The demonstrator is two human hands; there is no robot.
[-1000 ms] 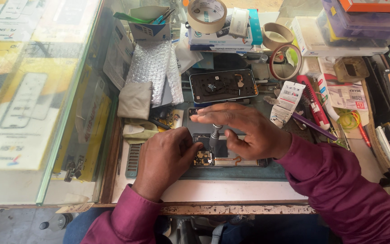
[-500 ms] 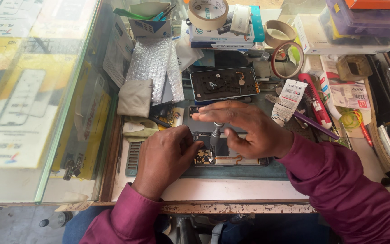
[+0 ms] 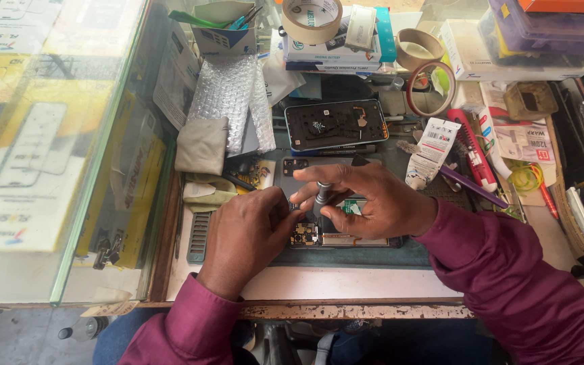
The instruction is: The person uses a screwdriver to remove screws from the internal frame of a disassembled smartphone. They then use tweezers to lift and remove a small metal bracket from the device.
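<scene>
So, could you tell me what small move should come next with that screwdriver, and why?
Probably a gentle turn of the screwdriver in place: the right hand holds it upright, tip down on the opened phone, while the left hand steadies the phone beside it.

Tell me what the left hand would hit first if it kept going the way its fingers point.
The left hand points right, toward the opened phone; its fingertips already seem to touch it, beside the screwdriver in the right hand.

The right hand (image 3: 366,203) pinches a small grey screwdriver (image 3: 320,196) upright over an opened phone (image 3: 336,233). The left hand (image 3: 248,233) presses the phone just left of the grip. A detached back cover (image 3: 336,125) lies beyond it.
</scene>
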